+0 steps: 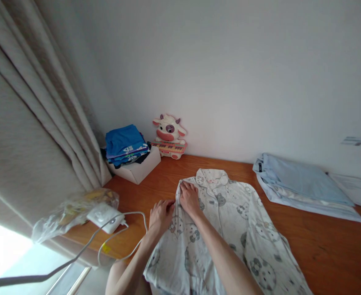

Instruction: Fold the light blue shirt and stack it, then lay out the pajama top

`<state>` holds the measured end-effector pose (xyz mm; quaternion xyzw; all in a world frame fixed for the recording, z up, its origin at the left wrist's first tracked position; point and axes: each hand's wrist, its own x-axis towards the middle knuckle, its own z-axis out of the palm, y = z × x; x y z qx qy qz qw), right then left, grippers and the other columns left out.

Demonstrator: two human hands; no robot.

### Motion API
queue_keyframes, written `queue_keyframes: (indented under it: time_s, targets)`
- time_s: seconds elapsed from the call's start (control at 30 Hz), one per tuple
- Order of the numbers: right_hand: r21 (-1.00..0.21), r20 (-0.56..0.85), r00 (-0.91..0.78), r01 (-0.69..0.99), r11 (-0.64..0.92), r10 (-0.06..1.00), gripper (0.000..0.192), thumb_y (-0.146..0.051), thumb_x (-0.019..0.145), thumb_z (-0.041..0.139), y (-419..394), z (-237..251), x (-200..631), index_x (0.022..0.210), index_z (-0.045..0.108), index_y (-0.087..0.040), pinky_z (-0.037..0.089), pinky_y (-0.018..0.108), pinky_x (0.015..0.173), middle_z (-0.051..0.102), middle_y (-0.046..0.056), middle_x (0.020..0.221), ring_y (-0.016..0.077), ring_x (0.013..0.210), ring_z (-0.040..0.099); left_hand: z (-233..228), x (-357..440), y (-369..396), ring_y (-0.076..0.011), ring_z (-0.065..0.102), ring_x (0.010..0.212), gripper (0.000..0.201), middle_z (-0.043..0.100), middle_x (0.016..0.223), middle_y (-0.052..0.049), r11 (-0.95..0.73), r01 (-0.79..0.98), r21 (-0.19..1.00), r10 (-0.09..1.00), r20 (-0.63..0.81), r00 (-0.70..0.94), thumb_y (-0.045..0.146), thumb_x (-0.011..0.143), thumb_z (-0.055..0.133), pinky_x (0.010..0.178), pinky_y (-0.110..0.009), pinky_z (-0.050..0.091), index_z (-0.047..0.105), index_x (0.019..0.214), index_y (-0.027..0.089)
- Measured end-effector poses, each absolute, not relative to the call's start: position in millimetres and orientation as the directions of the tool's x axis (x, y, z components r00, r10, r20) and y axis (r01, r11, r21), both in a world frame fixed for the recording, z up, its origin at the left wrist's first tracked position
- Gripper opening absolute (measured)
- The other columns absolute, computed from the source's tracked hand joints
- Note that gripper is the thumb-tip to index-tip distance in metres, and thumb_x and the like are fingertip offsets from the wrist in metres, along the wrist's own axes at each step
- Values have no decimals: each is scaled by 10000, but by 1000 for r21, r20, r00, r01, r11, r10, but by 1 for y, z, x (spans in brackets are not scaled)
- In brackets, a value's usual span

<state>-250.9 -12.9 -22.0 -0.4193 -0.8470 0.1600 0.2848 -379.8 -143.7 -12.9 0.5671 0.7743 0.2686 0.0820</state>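
A white pajama shirt point(220, 229) with grey cartoon animal prints lies spread face up on the wooden table, its collar toward the wall. My right hand point(189, 197) rests on its left shoulder, fingers lying on the cloth and holding nothing. Beside it, my left hand point(161, 216) is closed at the outer edge of the same side, thumb and fingers pinching the cloth. The sleeve on the right stretches toward the lower right. Part of the shirt front is hidden under my right forearm.
Folded blue clothes point(125, 141) sit on a white box point(141, 167) beside a cow toy piano point(169, 139). At left are a plastic bag point(76, 209), a white charger point(105, 217) and its looping cable point(137, 212). Folded light-blue clothes point(303, 180) lie on the right of the table point(328, 241).
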Motion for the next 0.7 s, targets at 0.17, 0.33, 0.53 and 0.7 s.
queue_keyframes:
  time_s: [0.17, 0.33, 0.53, 0.7]
  targets:
    - [-550, 336, -518, 569, 611, 786, 500, -33, 862, 516, 10, -25, -236, 1317, 625, -208, 452, 375, 1043, 720, 110, 1273, 258, 1205, 612, -4, -392, -75, -265, 632, 1282, 486, 719, 1370, -92, -7, 868, 496, 963, 237, -127, 128, 959, 507, 1121, -440, 480, 650, 1402, 265]
    - [-596, 376, -493, 520, 612, 784, 486, 21, 783, 454, 19, -31, -210, 1181, 595, -219, 473, 354, 1012, 683, 86, 1139, 238, 1115, 622, 8, -398, -41, -244, 534, 1447, 495, 610, 1554, -72, -285, 866, 411, 955, 203, 218, 39, 879, 526, 1236, -427, 417, 719, 1279, 258]
    - [-617, 382, -389, 568, 545, 838, 432, 8, 762, 478, 23, -35, -206, 1121, 567, -213, 468, 365, 1007, 645, 102, 1131, 259, 1119, 590, 36, -400, -21, -258, 607, 1325, 432, 719, 1378, -68, -458, 829, 322, 880, 31, 474, 65, 887, 556, 1204, -401, 419, 756, 1183, 306]
    - [-577, 368, -408, 604, 550, 835, 434, 5, 754, 548, 23, -32, -208, 1129, 589, -210, 452, 367, 1034, 659, 101, 1143, 271, 1142, 586, 67, -407, 13, -293, 648, 1166, 239, 761, 1058, -83, -525, 808, 266, 815, -114, 568, 130, 784, 672, 1161, -402, 420, 768, 915, 307]
